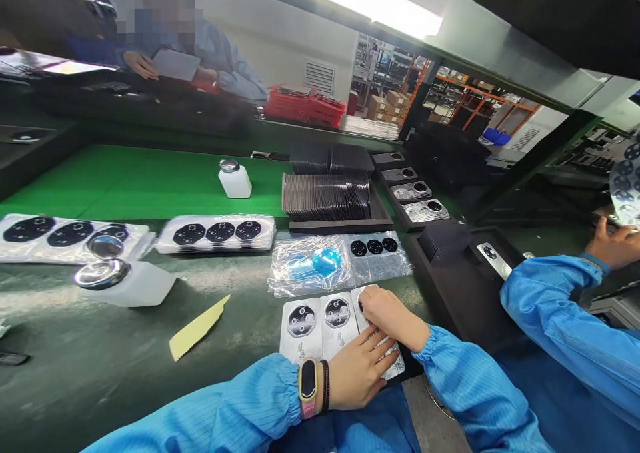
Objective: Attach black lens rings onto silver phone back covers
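Observation:
Three silvery-white rectangular panels lie side by side in front of me: a left panel point(293, 346), a middle panel point(330, 333) and a right panel point(399, 366). The left and middle ones each show a dark octagon with round holes. My left hand point(355, 373) rests flat on the lower part of the right panel, fingers spread. My right hand point(393, 316) is curled over that panel's upper end, fingertips pressed together at its dark patch. Whatever they pinch is hidden. Just beyond lies a clear plastic sheet point(360, 266) with black octagonal stickers and a blue round object point(327, 261).
Two white bottles, a near one point(135, 283) and a far one point(235, 181), stand left. Sticker stacks point(217, 233), a yellow paper scrap point(197, 329), a rack of dark plates point(327, 196) and a black tray point(450, 279) surround the panels. A co-worker's hand point(613, 243) is at right.

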`<state>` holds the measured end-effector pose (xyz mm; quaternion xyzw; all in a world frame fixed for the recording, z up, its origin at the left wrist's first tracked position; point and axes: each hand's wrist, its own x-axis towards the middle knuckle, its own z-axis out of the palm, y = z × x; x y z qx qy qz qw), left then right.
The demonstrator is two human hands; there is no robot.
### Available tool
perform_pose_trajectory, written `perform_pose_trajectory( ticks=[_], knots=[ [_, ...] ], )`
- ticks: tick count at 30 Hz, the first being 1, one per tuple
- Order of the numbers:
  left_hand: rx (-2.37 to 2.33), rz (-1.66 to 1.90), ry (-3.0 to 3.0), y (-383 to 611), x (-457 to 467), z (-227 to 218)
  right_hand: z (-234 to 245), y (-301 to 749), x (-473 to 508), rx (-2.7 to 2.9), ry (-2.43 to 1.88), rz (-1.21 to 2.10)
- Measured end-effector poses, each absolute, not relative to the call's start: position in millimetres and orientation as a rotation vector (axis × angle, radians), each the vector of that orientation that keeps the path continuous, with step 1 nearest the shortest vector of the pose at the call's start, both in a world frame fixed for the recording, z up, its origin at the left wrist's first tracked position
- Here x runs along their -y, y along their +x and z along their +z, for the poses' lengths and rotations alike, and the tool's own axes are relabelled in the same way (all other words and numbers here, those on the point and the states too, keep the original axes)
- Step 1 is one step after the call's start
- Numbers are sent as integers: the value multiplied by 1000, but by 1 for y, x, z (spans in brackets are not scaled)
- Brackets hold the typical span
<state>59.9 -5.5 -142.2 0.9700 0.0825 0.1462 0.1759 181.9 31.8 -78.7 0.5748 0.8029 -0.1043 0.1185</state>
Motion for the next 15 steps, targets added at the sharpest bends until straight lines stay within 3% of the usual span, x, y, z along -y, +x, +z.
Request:
perform_pose_trajectory(
  ticks=[10,15],
  knots=[
    [-221,414,2797,59,5,-141,-54,200,-39,-2523,1914,-486],
    [-247,393,2741,61,7,-141,-67,179,-34,-2669,1647,-599]
  ],
)
